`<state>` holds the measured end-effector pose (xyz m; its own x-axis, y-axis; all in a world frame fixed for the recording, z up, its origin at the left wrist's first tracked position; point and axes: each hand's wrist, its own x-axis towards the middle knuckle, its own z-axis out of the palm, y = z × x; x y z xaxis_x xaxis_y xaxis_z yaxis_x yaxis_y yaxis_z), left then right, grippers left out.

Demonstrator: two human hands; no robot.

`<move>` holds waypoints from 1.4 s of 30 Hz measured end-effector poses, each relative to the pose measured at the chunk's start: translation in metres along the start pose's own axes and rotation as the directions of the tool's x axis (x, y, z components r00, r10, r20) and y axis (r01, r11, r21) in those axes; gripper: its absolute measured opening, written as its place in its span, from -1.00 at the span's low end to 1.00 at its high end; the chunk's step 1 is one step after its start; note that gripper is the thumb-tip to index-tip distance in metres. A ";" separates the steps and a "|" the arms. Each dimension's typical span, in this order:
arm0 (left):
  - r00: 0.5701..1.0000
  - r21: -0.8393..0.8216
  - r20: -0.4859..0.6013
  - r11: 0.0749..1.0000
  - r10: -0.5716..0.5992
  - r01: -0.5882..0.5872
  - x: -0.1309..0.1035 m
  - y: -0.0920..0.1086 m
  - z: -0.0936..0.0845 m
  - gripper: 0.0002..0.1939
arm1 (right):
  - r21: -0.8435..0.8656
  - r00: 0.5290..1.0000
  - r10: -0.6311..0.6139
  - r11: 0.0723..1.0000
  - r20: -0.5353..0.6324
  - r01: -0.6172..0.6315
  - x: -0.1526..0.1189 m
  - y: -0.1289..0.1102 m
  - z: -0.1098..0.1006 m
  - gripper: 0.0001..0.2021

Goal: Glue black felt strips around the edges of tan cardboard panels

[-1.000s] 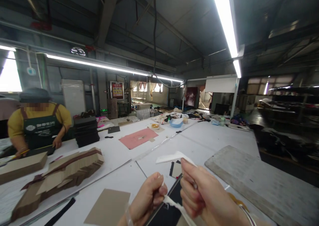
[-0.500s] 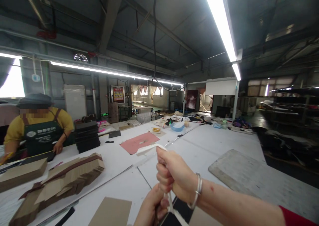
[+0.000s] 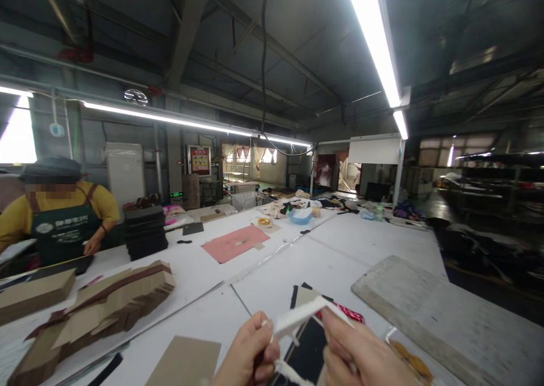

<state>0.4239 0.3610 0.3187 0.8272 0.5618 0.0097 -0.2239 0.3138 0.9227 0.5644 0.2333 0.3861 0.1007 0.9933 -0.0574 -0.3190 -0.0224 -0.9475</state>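
A white strip point(image 3: 297, 319), perhaps tape or fabric, stretches between my two hands low in the middle of the view. My left hand point(image 3: 249, 352) pinches its left end between thumb and fingers. Its right part runs over the fingers of my right hand point(image 3: 361, 349), which grips it. More of the white material hangs in a loop below, partly hidden by the hands. Under them on the table lies a black panel point(image 3: 309, 340), and behind my right hand a red patterned item point(image 3: 352, 313) shows in part.
A beige board point(image 3: 187, 357) lies to the left of my hands. Beyond it are a fanned stack of beige boards point(image 3: 119, 301) and a pink sheet point(image 3: 236, 243). A grey slab point(image 3: 425, 295) rests at the right. A co-worker point(image 3: 63, 221) stands across the table at the left.
My right hand has come down and right, away from my left hand. The white strip now spans between them, and the black panel and red item have come into clearer sight.
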 end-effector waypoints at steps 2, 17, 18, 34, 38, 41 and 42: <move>0.996 0.114 0.029 0.990 0.083 -0.086 -0.006 0.008 0.002 -0.54 | 0.097 0.999 -0.014 0.995 0.039 0.010 0.014 -0.020 0.013 -0.49; 0.994 0.533 -0.063 0.845 0.095 -0.047 -0.015 0.023 0.018 -0.61 | -0.387 0.986 0.044 0.922 0.159 0.021 0.119 -0.039 0.074 -0.69; 0.995 0.486 -0.051 0.872 0.087 -0.051 -0.015 0.022 0.018 -0.62 | -0.474 0.980 -0.044 0.870 0.195 0.134 0.116 -0.044 0.062 -0.58; 0.994 0.046 0.001 0.993 0.107 -0.107 -0.012 0.003 0.005 -0.58 | -0.932 0.961 -0.250 0.306 0.118 0.194 0.027 0.003 0.025 -0.91; 0.984 -0.161 0.069 0.975 0.164 -0.152 -0.014 -0.002 0.007 -0.63 | -0.808 0.971 -0.187 0.543 0.149 0.229 0.022 -0.001 0.025 -0.94; 0.974 -0.162 0.081 0.967 0.213 -0.198 -0.011 -0.003 0.012 -0.64 | -0.639 0.977 -0.120 0.741 0.175 0.205 0.022 0.003 0.023 -0.97; 0.973 -0.132 0.075 0.970 0.216 -0.205 -0.008 -0.003 0.013 -0.61 | -0.614 0.982 -0.090 0.769 0.168 0.176 0.023 0.005 0.023 -0.94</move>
<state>0.4244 0.3455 0.3205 0.7957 0.5569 0.2380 -0.4547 0.2897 0.8422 0.5437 0.2591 0.3870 -0.0310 0.9961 0.0822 0.3513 0.0878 -0.9321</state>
